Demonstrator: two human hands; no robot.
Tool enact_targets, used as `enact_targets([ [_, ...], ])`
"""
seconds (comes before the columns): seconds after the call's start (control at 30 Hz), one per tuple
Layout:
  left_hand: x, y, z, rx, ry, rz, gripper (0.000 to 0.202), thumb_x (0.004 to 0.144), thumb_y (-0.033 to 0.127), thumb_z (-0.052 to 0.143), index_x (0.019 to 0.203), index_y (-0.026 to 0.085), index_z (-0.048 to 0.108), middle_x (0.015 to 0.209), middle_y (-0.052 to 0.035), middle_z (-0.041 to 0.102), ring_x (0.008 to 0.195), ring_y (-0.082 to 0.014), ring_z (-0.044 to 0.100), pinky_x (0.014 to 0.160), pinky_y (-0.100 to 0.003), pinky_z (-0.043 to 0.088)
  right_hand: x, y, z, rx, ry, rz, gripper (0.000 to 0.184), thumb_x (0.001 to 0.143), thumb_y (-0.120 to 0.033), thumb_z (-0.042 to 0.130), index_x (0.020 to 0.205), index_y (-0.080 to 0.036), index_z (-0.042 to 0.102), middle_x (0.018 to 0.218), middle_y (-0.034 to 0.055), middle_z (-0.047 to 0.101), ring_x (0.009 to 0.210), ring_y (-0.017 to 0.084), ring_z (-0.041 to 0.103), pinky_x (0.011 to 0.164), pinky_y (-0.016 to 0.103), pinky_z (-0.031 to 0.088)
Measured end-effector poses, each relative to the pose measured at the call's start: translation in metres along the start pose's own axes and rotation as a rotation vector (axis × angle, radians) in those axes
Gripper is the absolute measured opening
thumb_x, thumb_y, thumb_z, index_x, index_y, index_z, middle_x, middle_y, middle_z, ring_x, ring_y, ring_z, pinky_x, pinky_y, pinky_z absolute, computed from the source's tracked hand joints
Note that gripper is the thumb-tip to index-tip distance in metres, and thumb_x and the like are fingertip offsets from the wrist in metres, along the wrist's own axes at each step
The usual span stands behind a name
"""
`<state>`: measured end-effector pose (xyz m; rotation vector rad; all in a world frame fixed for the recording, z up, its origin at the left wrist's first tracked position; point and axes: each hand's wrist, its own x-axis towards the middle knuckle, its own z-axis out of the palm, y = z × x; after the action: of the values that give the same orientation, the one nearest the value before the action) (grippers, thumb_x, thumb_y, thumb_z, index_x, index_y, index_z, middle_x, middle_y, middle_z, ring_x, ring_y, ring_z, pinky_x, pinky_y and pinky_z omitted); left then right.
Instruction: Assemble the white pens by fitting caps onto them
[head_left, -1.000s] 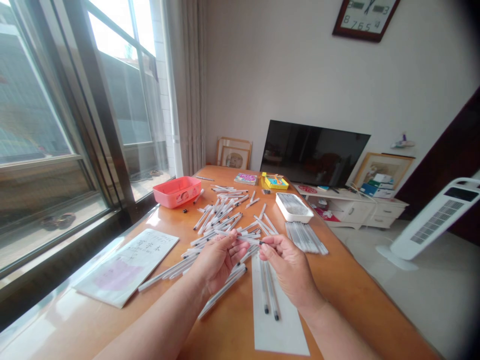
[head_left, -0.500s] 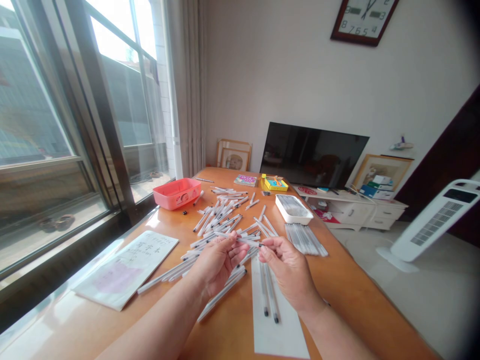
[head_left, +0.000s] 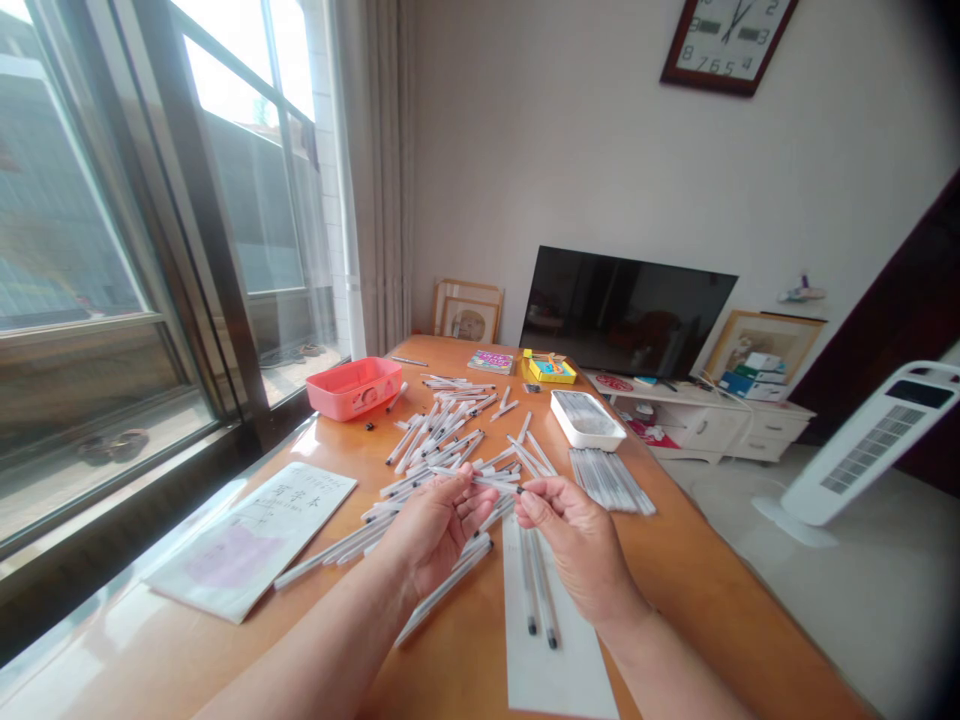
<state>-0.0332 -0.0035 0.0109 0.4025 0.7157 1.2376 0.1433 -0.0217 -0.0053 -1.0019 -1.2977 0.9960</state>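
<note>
Over the middle of the table, my left hand (head_left: 448,525) pinches a clear-barrelled pen (head_left: 487,482) between thumb and forefinger, its other fingers loosely curled. My right hand (head_left: 576,535) has thumb and forefinger closed on the black end at the pen's right tip. Whether that black piece is seated on the barrel or separate is too small to tell. Below my right hand, two pens with black ends (head_left: 541,600) lie on a white paper strip (head_left: 559,680). A loose pile of similar pens (head_left: 439,430) spreads around and beyond my left hand.
To the right, a row of clear pens (head_left: 613,482) lies by a white tray (head_left: 619,435) filled with more. A pink basket (head_left: 352,392) and a notebook (head_left: 255,540) are on the left. Farther back are a yellow box (head_left: 553,370) and a colourful booklet (head_left: 491,362).
</note>
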Motion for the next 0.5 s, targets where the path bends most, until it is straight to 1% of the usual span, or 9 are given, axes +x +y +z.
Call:
enact_targets([
  [0.33, -0.0007, -0.0002, 0.0005, 0.037, -0.047, 0.021, 0.013, 0.086, 0.017, 0.070, 0.095, 0.010, 0.063, 0.082, -0.0093, 0.070, 0.077, -0.0163, 0.074, 0.071, -0.022, 0.062, -0.0003, -0.0013, -0.0001, -0.069, -0.018, -0.024, 0.029, 0.090, -0.047, 0.064, 0.098, -0.019, 0.065, 0.084, 0.0038, 0.069, 0.074, 0.017, 0.064, 0.073, 0.031, 0.051],
  [0.43, -0.0004, -0.0015, -0.0001, 0.063, -0.069, 0.031, 0.013, 0.086, 0.019, 0.070, 0.093, 0.010, 0.064, 0.081, -0.0089, 0.070, 0.078, -0.0167, 0.074, 0.073, -0.022, 0.061, -0.0004, 0.0005, -0.0006, -0.126, -0.020, -0.026, 0.032, 0.092, -0.051, 0.060, 0.095, -0.019, 0.064, 0.085, 0.0052, 0.070, 0.072, 0.017, 0.063, 0.068, 0.030, 0.051],
  [0.5, -0.0005, -0.0025, -0.0005, 0.092, -0.093, 0.038, 0.013, 0.086, 0.020, 0.070, 0.093, 0.010, 0.064, 0.082, -0.0094, 0.071, 0.079, -0.0170, 0.074, 0.074, -0.022, 0.061, -0.0006, 0.0023, -0.0012, -0.187, -0.017, -0.025, 0.035, 0.094, -0.053, 0.055, 0.090, -0.019, 0.062, 0.082, 0.0051, 0.069, 0.069, 0.017, 0.062, 0.064, 0.029, 0.050],
])
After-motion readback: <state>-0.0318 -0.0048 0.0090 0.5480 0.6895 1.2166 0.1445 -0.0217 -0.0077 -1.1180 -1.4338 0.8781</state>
